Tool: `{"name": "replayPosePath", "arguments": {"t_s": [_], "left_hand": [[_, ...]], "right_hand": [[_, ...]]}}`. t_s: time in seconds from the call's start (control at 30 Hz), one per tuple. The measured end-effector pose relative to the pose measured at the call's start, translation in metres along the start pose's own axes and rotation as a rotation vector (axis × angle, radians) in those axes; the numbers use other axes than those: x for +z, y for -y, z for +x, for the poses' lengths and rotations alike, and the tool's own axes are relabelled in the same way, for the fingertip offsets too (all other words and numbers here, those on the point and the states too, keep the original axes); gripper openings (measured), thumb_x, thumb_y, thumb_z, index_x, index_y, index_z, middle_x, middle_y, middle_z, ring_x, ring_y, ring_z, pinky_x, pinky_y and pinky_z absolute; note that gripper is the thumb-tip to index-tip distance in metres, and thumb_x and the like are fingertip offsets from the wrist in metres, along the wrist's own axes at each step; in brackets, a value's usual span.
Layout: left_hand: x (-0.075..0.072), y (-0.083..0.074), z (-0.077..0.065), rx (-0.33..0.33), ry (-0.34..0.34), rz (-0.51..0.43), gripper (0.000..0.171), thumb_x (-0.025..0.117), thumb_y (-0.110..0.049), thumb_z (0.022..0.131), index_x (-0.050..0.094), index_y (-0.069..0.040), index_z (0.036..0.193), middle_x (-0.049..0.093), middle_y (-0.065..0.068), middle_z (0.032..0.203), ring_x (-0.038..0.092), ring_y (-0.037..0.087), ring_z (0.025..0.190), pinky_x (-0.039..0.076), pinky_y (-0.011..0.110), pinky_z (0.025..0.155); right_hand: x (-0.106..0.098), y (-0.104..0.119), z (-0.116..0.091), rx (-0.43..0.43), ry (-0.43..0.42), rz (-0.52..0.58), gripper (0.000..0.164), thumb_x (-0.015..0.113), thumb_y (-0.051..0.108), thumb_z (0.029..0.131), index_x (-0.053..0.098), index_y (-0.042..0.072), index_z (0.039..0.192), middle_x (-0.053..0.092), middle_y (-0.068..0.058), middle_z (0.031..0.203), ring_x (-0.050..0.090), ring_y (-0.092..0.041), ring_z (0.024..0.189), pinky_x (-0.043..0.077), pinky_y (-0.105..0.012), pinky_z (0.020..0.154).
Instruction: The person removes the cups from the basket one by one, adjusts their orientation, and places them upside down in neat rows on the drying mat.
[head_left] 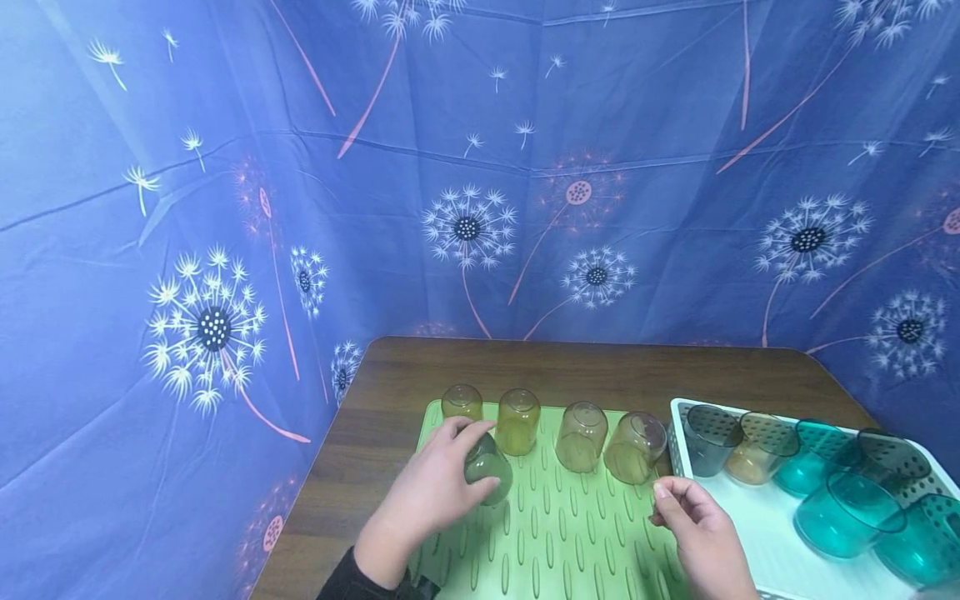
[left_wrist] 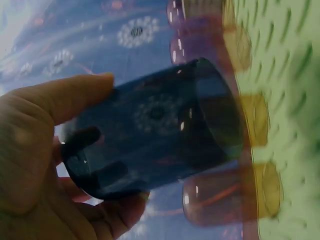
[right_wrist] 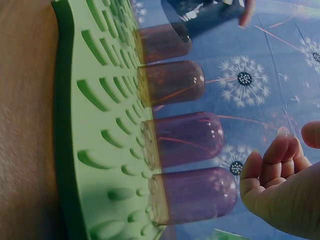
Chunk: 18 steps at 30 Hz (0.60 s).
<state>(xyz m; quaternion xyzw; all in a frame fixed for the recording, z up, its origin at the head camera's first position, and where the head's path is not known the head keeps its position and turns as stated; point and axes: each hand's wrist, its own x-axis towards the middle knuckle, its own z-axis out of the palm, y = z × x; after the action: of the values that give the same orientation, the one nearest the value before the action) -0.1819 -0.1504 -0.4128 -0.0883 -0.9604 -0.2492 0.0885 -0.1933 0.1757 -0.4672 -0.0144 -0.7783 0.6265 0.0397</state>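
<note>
My left hand [head_left: 427,492] grips a dark smoky drinking glass [left_wrist: 155,125], thumb on one side and fingers on the other. The glass is tilted mouth-down above the green ribbed mat [head_left: 536,533], its rim toward the mat. Behind it, two amber glasses [head_left: 517,423] stand upside down at the mat's far edge. Further right in the same row are two pale purple glasses [head_left: 581,437], also inverted. My right hand [head_left: 701,529] hangs with loosely curled fingers beside the rightmost purple glass [right_wrist: 195,196], holding nothing.
A white basket [head_left: 772,537] with perforated walls stands right of the mat, containing several teal glasses [head_left: 847,517], smoky glasses [head_left: 708,442] and an amber one [head_left: 757,450]. The wooden table [head_left: 600,367] ends at a blue dandelion-print cloth [head_left: 675,100].
</note>
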Motion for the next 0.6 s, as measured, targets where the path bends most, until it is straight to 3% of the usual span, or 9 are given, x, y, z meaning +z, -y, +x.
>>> {"name": "replayPosePath", "arguments": {"t_s": [0.23, 0.6], "left_hand": [[0.001, 0.019, 0.001, -0.033, 0.004, 0.090, 0.066, 0.086, -0.025, 0.082, 0.061, -0.019, 0.144, 0.057, 0.016, 0.148, 0.057, 0.042, 0.131, 0.042, 0.062, 0.116], [0.016, 0.031, 0.004, -0.107, 0.054, 0.051, 0.071, 0.086, -0.023, 0.083, 0.058, -0.019, 0.149, 0.050, 0.021, 0.155, 0.051, 0.049, 0.138, 0.038, 0.070, 0.116]], "right_hand": [[-0.004, 0.001, 0.002, 0.014, -0.010, -0.123, 0.021, 0.054, 0.021, 0.110, 0.065, 0.003, 0.106, 0.061, 0.011, 0.080, 0.063, -0.006, 0.077, 0.046, -0.023, 0.070], [-0.004, 0.002, 0.000, -0.020, -0.012, -0.174, 0.020, 0.055, 0.017, 0.109, 0.065, 0.001, 0.104, 0.062, 0.013, 0.078, 0.062, -0.005, 0.074, 0.046, -0.023, 0.069]]}}
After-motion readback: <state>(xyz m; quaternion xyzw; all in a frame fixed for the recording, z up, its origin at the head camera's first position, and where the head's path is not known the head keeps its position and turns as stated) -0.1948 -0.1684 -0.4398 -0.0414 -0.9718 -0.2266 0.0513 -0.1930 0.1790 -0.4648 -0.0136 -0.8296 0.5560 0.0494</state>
